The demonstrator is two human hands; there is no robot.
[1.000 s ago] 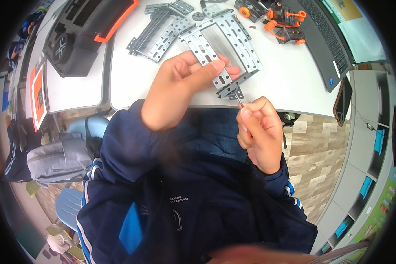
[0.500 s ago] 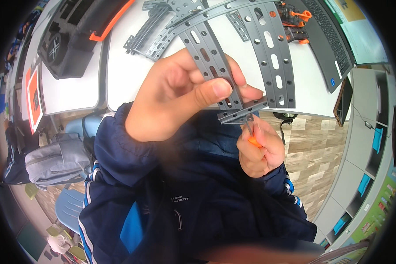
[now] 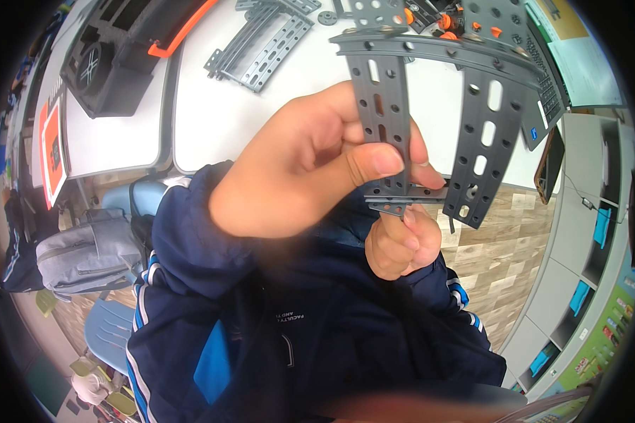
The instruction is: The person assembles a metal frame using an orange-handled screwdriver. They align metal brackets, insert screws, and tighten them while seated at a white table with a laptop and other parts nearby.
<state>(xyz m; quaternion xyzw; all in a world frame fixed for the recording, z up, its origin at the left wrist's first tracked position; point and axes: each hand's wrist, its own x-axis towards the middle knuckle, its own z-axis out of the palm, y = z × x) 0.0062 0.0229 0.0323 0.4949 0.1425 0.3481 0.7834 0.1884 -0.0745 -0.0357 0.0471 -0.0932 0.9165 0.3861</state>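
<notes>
My left hand (image 3: 310,162) is closed around one upright of a grey perforated frame (image 3: 483,134), its thumb lying across the front. The frame is built of slotted beams joined by a long top crosspiece and a short bottom strip (image 3: 427,194). Just under that strip, my right hand (image 3: 404,243) is closed in a fist against the frame's lower end. It grips a screwdriver, whose orange handle and thin shaft showed half a second ago; now the fingers cover nearly all of it.
Another grey perforated assembly (image 3: 261,53) lies on the white table (image 3: 212,127). Black and orange parts (image 3: 427,14) sit behind the frame. A black case with an orange handle (image 3: 109,77) stands at left; a laptop (image 3: 547,106) and a phone (image 3: 552,166) lie at right.
The frame has swung to the right and tilted in my left hand, its top crosspiece coming lower into view. My right hand has shifted slightly left, and the orange handle has gone out of sight.
</notes>
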